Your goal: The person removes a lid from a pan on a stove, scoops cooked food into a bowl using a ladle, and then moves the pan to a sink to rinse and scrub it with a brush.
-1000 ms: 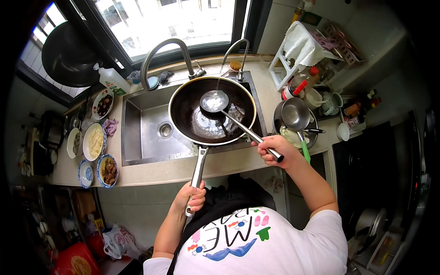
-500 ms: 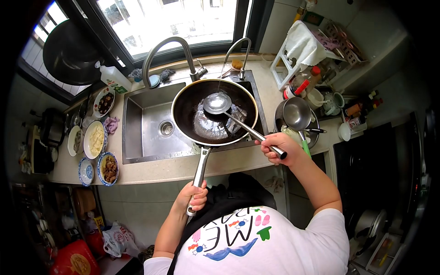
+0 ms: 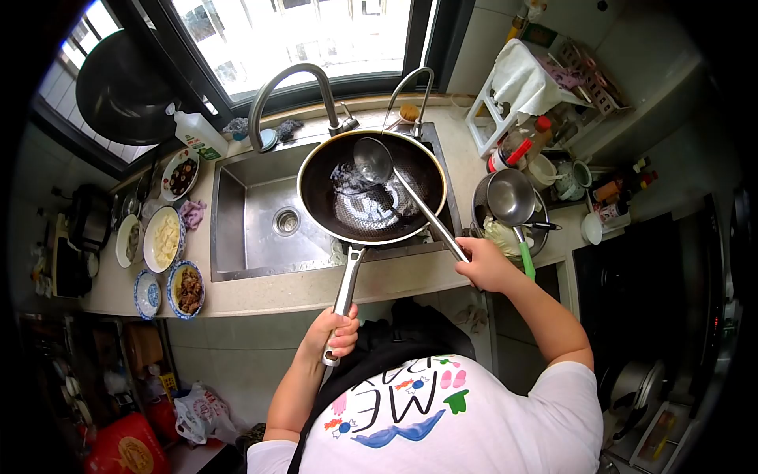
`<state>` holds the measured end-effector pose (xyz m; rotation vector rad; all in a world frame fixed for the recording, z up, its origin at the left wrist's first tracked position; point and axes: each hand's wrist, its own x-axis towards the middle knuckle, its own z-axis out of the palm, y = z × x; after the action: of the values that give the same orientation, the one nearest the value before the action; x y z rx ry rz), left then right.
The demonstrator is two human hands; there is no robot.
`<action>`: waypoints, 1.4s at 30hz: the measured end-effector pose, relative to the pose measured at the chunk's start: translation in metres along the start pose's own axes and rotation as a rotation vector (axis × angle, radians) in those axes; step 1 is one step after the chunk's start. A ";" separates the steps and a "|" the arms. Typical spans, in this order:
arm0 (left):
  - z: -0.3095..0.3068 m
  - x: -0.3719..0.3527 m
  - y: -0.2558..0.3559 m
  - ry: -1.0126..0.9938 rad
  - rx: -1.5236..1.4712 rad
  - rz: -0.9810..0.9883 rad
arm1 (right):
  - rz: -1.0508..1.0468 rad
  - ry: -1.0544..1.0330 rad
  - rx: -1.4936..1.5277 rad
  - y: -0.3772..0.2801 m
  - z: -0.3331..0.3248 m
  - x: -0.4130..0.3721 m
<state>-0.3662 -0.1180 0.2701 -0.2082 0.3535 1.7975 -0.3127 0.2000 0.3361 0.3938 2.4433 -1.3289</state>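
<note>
My left hand (image 3: 335, 332) is wrapped round the metal handle of a dark wok (image 3: 379, 209), which is held over the right part of the sink. Water glistens on the textured bottom of the wok. In my right hand (image 3: 483, 264) is the long steel handle of a ladle (image 3: 373, 161). The ladle's bowl is inside the wok, near its far side. A thin curved faucet (image 3: 412, 73) reaches over the wok's far rim.
A steel sink (image 3: 245, 237) with a large faucet (image 3: 294, 69) lies to the left. Bowls of food, including a bowl of pale slices (image 3: 165, 238), line the left counter. A small saucepan (image 3: 510, 196) with a green handle rests on a pot at right.
The ladle's bowl has turned over and shifted slightly up within the wok. My right hand has rotated and moved a little down. The wok has tilted slightly.
</note>
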 end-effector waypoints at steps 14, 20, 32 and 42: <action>-0.002 0.023 0.007 -0.037 0.021 0.030 | -0.255 0.483 -0.892 0.055 0.025 0.010; 0.000 0.033 0.012 -0.052 0.035 0.035 | -0.273 0.537 -0.923 0.062 0.024 0.020; 0.005 0.034 0.012 0.048 0.137 0.063 | 0.087 0.253 0.281 0.003 -0.024 -0.012; -0.009 0.040 0.009 -0.031 0.062 0.065 | 0.286 0.087 0.601 -0.037 -0.042 0.028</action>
<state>-0.3855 -0.0868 0.2502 -0.1266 0.3978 1.8492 -0.3593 0.2189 0.3736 0.9219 1.9025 -1.9142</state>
